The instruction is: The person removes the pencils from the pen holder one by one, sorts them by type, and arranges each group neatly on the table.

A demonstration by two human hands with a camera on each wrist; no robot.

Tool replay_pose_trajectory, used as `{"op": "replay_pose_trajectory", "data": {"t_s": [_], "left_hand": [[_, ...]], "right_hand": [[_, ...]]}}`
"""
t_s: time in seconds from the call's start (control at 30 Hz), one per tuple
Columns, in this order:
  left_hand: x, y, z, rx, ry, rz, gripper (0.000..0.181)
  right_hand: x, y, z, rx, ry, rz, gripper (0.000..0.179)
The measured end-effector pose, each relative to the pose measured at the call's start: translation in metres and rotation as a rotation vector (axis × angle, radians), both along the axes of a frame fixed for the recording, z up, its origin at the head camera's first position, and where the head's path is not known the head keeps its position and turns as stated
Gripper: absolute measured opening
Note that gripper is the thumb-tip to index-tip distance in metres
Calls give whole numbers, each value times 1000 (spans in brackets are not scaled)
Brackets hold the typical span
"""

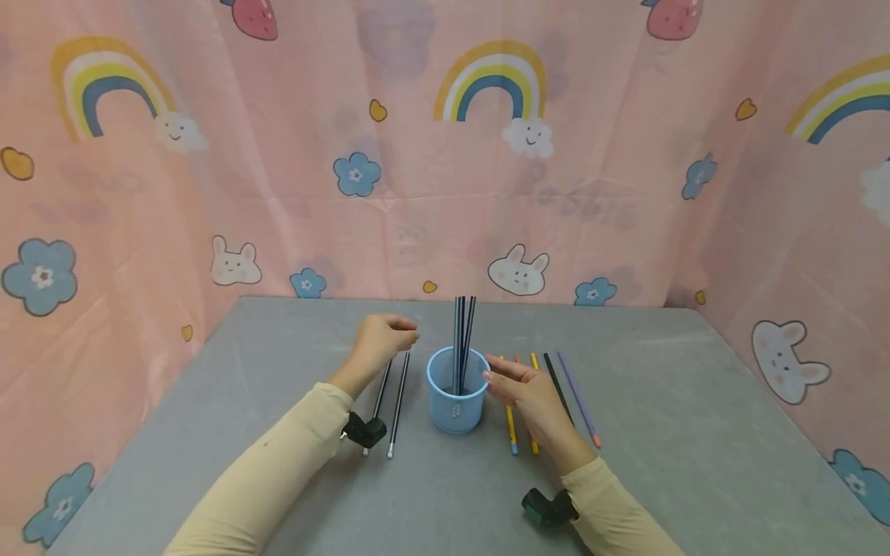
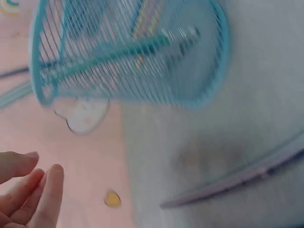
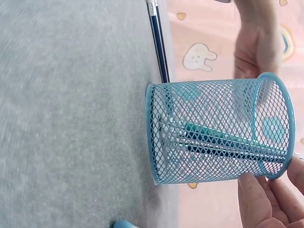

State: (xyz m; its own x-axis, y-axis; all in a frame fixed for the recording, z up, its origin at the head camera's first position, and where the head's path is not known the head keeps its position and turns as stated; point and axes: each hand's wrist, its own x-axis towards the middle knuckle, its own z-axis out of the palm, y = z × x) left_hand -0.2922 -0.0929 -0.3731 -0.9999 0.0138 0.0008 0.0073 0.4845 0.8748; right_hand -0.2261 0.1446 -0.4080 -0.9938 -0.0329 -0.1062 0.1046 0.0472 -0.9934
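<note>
A light-blue mesh pencil cup stands upright on the grey table, with several dark pencils leaning inside it. At the cup's right rim is my right hand, its thumb and fingers pinching the rim. My left hand hovers left of the cup, apart from it, above the far ends of two dark pencils lying on the table. In the left wrist view a gap shows between thumb and fingers, and nothing is held there.
Right of the cup lie yellow pencils, partly behind the right hand, with a black pencil and a purple pencil. A pink patterned curtain hangs beyond the table's far edge and along its sides.
</note>
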Motion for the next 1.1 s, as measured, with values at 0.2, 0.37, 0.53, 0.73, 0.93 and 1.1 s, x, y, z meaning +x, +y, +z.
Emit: {"op": "replay_pose_trajectory", "data": {"t_s": [0.2,0.37,0.53,0.73,0.93,1.1], "left_hand": [[9,26,10,96,57,-78,23],[11,41,13,105,87,-100,26],[11,48,11,135,84,-84,28],[10,52,11,174,82,-74,31],[9,55,10,206,80,-74,30],[9,56,9,216,71,-60,29]], "right_hand": [[-1,1,-2,-2,1,-4,42],[-2,1,-2,11,4,-2,40],[-1,1,-1,10,7,6,39],[-1,0,0,7,12,8,38],[-2,0,-1,17,12,1,38],[-2,0,-1,12,5,-5,38]]}}
